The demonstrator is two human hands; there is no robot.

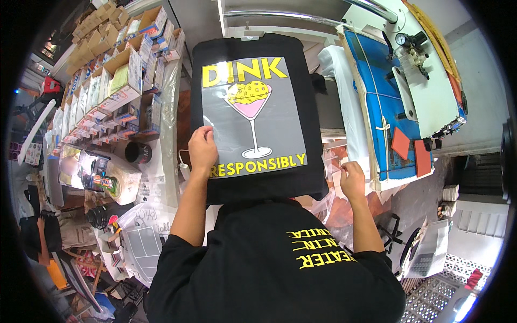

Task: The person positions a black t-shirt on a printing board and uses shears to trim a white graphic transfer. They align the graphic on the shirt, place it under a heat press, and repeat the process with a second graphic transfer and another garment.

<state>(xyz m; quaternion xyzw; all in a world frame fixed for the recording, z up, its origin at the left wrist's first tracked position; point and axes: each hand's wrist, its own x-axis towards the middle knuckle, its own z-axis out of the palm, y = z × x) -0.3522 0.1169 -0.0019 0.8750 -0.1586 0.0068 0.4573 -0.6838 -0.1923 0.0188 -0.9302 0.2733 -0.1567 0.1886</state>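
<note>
A black T-shirt point(309, 126) lies spread in front of me. On its front is a clear-grey transfer film point(226, 129) with a pink cocktail glass full of yellow balls and yellow lettering above and below. My left hand point(203, 151) is at the film's left edge, its fingers closed and seeming to pinch that edge. Off the shirt's right side, my right hand point(353, 182) is raised with thumb and fingertips pressed together. Anything between those fingertips is too small to make out.
Left stand several open cardboard boxes point(121, 75) of packed goods and a black mug point(138, 153). Right is a machine with a blue bed point(371, 102), a pressure gauge point(400, 39) and orange-red pads point(400, 142). Metal rails point(280, 15) cross behind the shirt.
</note>
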